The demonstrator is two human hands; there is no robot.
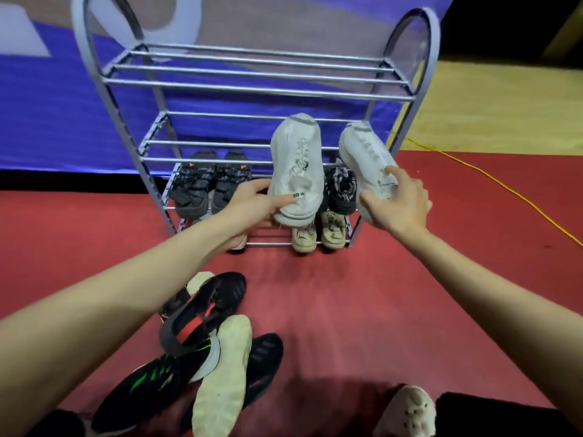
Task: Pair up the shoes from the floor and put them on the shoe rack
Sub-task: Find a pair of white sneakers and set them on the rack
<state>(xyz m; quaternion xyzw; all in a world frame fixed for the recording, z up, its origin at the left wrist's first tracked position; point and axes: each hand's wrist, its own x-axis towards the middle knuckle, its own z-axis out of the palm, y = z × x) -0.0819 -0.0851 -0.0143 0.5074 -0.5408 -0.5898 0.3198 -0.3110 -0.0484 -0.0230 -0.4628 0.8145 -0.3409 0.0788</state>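
My left hand (252,200) grips a white sneaker (296,159) by its heel, toe pointing away, in front of the grey metal shoe rack (258,89). My right hand (397,200) holds the matching white sneaker (366,152) at its heel, just right of the first. Both shoes hover at the rack's second shelf from the top, over its right half. On the lower shelves sit a dark grey pair (208,187), a black pair (342,190) and a beige pair (318,234). Several loose shoes lie piled on the floor, among them a black-and-red shoe (205,313) and a pale sole-up shoe (224,373).
Red carpet (347,310) covers the floor in front of the rack. A yellow cable (492,181) runs across it at the right. A blue banner (47,121) hangs behind the rack. A beige clog (407,411) shows at the bottom right. The rack's top shelf holds nothing.
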